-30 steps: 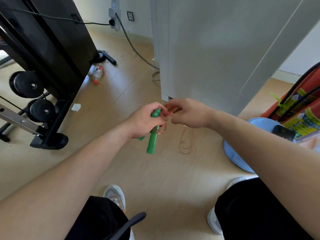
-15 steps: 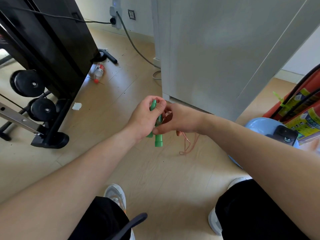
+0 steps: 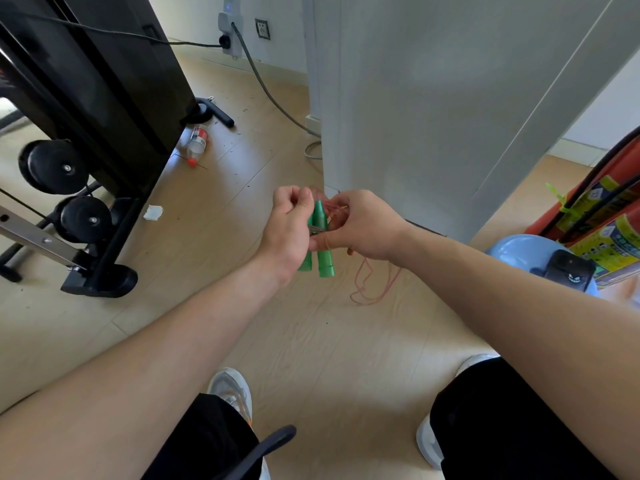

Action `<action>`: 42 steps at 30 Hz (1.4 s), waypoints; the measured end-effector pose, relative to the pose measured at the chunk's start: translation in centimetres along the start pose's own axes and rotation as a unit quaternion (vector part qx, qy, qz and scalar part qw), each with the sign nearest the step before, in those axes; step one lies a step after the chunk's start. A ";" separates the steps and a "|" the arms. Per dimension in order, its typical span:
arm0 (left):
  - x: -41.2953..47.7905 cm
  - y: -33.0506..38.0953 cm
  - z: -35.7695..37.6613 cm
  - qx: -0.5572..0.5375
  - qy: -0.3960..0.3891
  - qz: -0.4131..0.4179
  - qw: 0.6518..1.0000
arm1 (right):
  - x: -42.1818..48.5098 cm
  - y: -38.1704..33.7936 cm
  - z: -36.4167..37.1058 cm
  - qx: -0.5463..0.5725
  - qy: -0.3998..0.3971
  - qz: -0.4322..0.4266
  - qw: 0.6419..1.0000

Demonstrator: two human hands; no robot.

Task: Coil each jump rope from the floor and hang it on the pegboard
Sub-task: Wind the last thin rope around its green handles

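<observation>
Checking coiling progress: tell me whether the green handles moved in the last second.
Yes. The green handles shifted toward the white cabinet corner, gripped by the left hand.

Before the cabinet's (image 3: 433,98) near corner, the left hand (image 3: 287,230) grips the handles (image 3: 323,251). The right hand (image 3: 363,226), just right of them, holds the rope (image 3: 374,282), which hangs below. Left of the cabinet are a bottle (image 3: 197,140) and a machine (image 3: 97,81); right of it are extinguishers (image 3: 606,209) and a phone (image 3: 571,273) on a stool (image 3: 512,251).
</observation>
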State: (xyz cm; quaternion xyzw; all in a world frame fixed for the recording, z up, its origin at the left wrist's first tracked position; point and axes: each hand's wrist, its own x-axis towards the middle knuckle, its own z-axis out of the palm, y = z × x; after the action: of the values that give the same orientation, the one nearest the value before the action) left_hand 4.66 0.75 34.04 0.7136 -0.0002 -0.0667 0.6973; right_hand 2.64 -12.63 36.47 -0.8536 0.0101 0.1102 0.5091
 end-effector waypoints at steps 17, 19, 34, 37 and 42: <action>-0.3 0.7 -0.3 -0.008 -0.055 -0.039 0.998 | -0.1 0.1 -0.5 0.011 -0.016 -0.003 1.000; 0.4 0.4 -0.9 0.122 -0.075 0.032 0.989 | 0.0 0.3 -0.9 -0.015 -0.013 0.003 1.000; 1.6 0.8 -3.1 0.300 -0.140 0.056 0.942 | 0.3 0.3 -0.5 -0.272 -0.061 -0.010 0.960; 1.9 0.7 -3.3 0.315 -0.147 0.042 0.937 | 0.4 0.5 -0.3 -0.283 -0.063 -0.008 0.957; 1.9 0.5 -3.3 0.313 -0.154 0.034 0.937 | 0.4 0.5 0.0 -0.288 -0.068 -0.003 0.955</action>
State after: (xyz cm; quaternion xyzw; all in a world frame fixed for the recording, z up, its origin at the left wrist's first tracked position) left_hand 6.90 3.83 34.43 0.8762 -0.1528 -0.1485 0.4323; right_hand 2.95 -12.84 35.91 -0.9543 -0.0591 0.1651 0.2419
